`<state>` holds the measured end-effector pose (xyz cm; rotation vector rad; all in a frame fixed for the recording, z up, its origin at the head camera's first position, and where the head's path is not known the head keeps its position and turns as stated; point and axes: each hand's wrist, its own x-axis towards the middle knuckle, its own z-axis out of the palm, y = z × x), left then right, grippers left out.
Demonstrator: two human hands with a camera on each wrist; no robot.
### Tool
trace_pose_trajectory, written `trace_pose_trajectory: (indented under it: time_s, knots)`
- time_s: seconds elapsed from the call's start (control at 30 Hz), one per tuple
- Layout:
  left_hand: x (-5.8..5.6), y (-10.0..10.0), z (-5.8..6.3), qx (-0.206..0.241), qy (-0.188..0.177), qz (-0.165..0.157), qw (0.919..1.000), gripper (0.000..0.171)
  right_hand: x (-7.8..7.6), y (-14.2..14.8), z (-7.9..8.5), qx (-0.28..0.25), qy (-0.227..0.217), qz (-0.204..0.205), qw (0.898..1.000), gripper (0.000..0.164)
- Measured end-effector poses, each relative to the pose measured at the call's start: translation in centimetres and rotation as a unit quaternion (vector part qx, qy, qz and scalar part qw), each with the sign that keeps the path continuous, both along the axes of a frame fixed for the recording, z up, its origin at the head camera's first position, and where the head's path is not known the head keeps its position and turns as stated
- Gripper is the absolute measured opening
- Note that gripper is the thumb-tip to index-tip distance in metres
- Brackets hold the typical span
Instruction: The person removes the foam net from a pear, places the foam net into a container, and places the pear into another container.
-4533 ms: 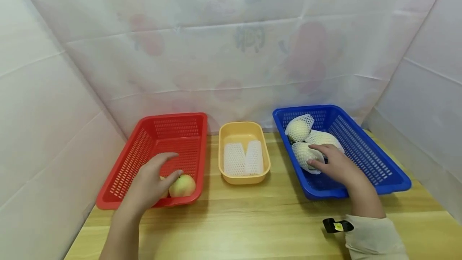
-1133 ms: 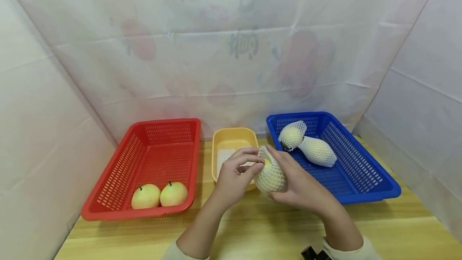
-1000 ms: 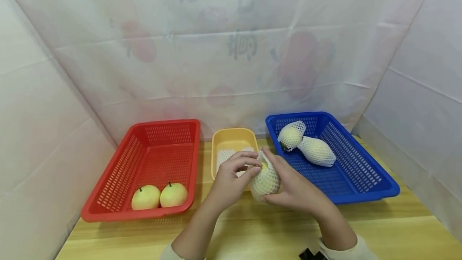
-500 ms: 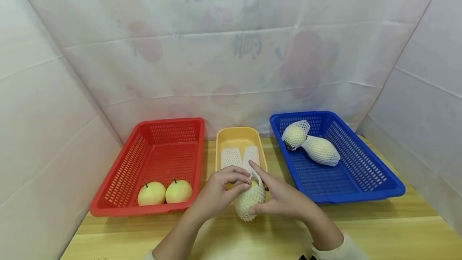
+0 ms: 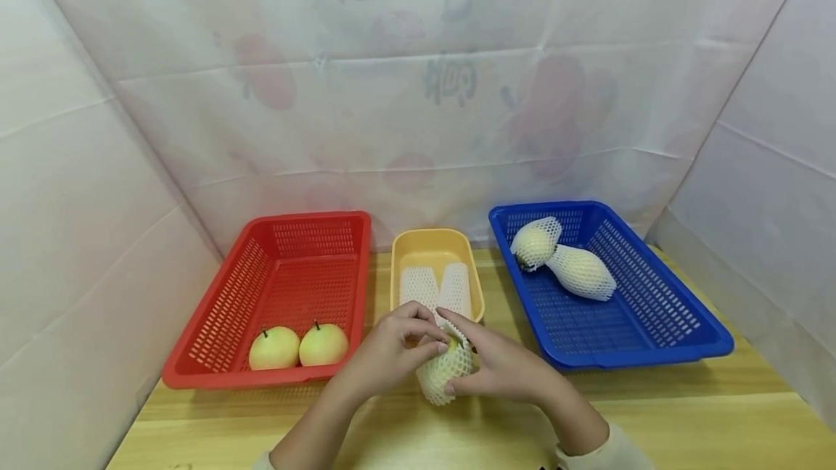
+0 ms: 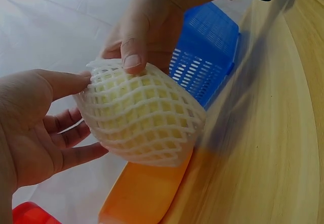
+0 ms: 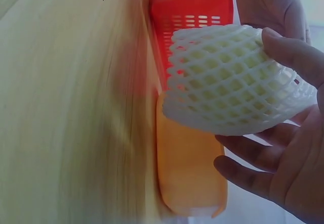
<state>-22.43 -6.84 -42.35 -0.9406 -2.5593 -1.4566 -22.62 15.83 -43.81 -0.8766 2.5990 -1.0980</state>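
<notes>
A yellow pear in a white foam net (image 5: 447,377) is held above the table's front middle, just before the small yellow tray. My right hand (image 5: 506,361) grips it from the right, thumb on the near side in the head view. From the left, my left hand (image 5: 395,350) pinches the net's open upper edge between thumb and index finger. Through that opening a bit of bare yellow skin shows. In the left wrist view the foam net (image 6: 144,115) wraps most of the fruit, and the right thumb (image 6: 133,49) presses on it.
At left, a red basket (image 5: 268,383) holds two bare pears (image 5: 298,347). The yellow tray (image 5: 434,236) contains two flat foam nets (image 5: 453,285). At right, a blue basket (image 5: 636,357) bears two netted pears (image 5: 581,273). White cloth walls (image 5: 418,114) enclose the back and sides.
My right hand has lifted one netted pear out of the blue basket to the middle. My left hand has come from the red basket to the net; lately both hands lowered slightly toward me.
</notes>
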Motion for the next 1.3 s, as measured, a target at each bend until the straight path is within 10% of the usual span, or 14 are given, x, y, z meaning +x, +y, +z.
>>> trace_pose_trajectory:
  time_s: [1.3]
  knots:
    - [-0.36,-0.71,-0.18,-0.129,-0.062,-0.068,0.9874,0.021,-0.22,-0.68,-0.24,0.02,0.101,-0.004,0.995,0.021]
